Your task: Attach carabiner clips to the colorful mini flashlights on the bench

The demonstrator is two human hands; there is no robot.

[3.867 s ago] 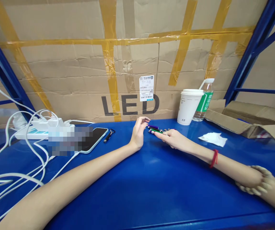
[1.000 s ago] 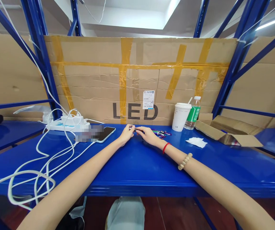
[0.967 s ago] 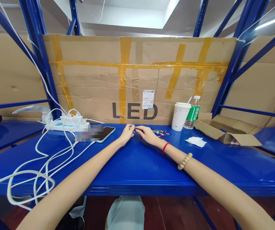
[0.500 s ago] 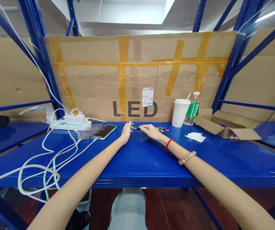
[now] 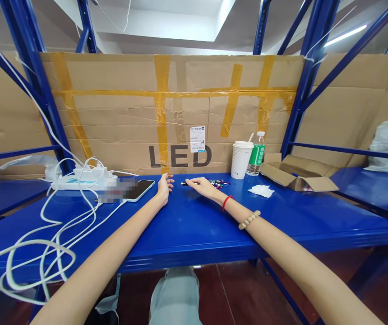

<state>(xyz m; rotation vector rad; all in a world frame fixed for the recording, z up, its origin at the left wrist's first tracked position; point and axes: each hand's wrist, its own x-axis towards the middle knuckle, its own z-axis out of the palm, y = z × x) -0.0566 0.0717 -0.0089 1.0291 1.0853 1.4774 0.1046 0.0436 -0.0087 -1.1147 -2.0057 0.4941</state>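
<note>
My left hand [image 5: 165,186] rests on its edge on the blue shelf top, fingers apart and holding nothing. Opposite it, my right hand [image 5: 202,187] is closed in a pinch. From its fingertips pokes a small, slim dark object [image 5: 183,183] with a light-coloured end, too small to identify. Just beyond the right hand lies a little pile of shiny, multicoloured small items [image 5: 220,183], partly hidden by that hand. A phone [image 5: 140,190] lies face up to the left of my left hand.
A white power strip [image 5: 85,180] with tangled white cables [image 5: 55,243] occupies the left. To the right stand a white paper cup [image 5: 241,160] and a water bottle [image 5: 256,155], near a crumpled tissue [image 5: 261,191] and an open cardboard box [image 5: 298,174]. Taped cardboard [image 5: 129,122] closes the back.
My view has turned slightly right, so the scene sits farther left. The left hand's fingers are more spread. My right hand keeps its pinch on the slim dark object.
</note>
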